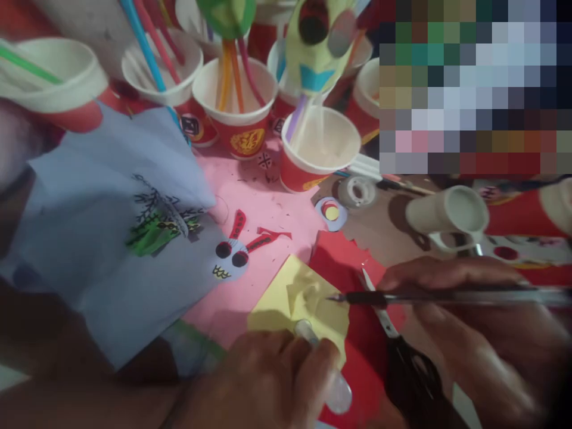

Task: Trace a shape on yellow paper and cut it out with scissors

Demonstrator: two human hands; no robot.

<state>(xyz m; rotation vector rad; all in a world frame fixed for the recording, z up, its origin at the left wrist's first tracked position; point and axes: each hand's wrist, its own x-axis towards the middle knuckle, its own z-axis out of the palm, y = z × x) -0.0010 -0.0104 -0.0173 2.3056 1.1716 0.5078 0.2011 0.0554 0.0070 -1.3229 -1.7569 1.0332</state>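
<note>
My right hand [482, 333] holds a pen [429, 296], its dark tip over a yellow paper piece [272, 298]. Below the pen lies a pair of scissors [411, 369] with black handles and pale blades, partly covered by the hand. My left hand [277, 375] has its fingers closed around a translucent whitish tube [339, 394], whose kind I cannot make out. That hand rests at the lower edge of the yellow paper. Red paper [366, 345] lies under the yellow piece and the scissors. Left of it sits a paper face cutout [232, 256] with red ears.
Several red-and-white paper cups stand at the back; a front cup [319, 149] holds straws. Blue-grey paper [134, 298] with a drawing spreads on the left over pink paper [263, 179]. A tape roll [357, 192] and a white cup [447, 210] sit to the right.
</note>
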